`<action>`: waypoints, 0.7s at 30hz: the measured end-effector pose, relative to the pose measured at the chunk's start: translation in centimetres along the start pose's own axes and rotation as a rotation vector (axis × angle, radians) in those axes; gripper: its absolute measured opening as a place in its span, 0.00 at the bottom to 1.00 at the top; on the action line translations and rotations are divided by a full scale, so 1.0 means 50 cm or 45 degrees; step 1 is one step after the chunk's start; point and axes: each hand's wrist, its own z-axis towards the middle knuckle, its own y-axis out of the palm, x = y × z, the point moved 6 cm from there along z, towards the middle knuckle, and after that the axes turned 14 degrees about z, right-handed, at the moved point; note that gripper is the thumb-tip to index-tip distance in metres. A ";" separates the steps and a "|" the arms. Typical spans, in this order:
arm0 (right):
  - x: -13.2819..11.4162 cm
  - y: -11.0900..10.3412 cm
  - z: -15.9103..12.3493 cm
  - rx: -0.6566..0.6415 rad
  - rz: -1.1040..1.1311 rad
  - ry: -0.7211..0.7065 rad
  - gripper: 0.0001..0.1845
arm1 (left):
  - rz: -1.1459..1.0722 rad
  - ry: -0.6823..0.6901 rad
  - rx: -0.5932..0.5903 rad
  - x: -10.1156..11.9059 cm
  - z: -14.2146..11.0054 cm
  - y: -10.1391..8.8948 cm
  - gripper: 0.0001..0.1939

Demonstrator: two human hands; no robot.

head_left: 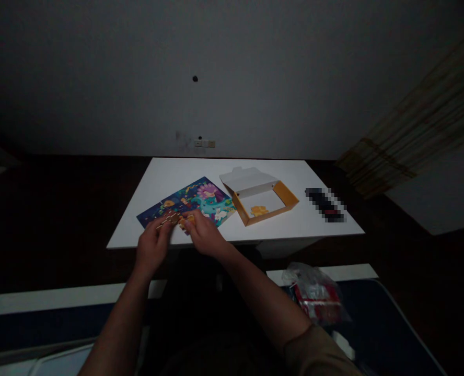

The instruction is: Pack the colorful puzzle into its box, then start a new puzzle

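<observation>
Clearly, left hand (152,243) and right hand (205,232) each hold jigsaw pieces (182,223). The open yellow box (270,213) lies at two o'clock — nearer the right hand.

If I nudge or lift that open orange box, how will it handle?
The box has thin, card-like walls, so it's probably light and would slide easily. Its lid flap lies folded back, so it may swing or bend if you lift by it. The yellow piece inside looks loose and would likely shift.
</observation>
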 end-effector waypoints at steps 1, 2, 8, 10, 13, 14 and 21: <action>0.008 0.004 0.002 -0.005 -0.007 0.043 0.12 | -0.037 -0.072 0.026 -0.006 0.001 -0.002 0.18; 0.015 0.006 0.004 -0.003 -0.006 0.079 0.11 | -0.080 -0.145 0.049 -0.012 0.003 -0.004 0.18; 0.017 0.009 0.017 0.104 0.093 0.084 0.09 | -0.295 -0.320 0.101 -0.030 0.011 -0.018 0.18; 0.010 0.010 0.022 0.141 0.054 0.075 0.09 | -0.355 -0.343 0.105 -0.036 0.011 -0.016 0.20; 0.005 0.015 0.029 0.151 0.046 0.109 0.10 | -0.503 -0.424 0.140 -0.046 0.007 -0.013 0.22; 0.005 0.016 0.031 0.151 0.058 0.128 0.10 | -0.547 -0.452 0.161 -0.049 0.005 -0.014 0.22; -0.024 0.031 0.023 0.114 0.233 -0.015 0.13 | -0.543 -0.428 0.184 -0.035 -0.007 -0.025 0.24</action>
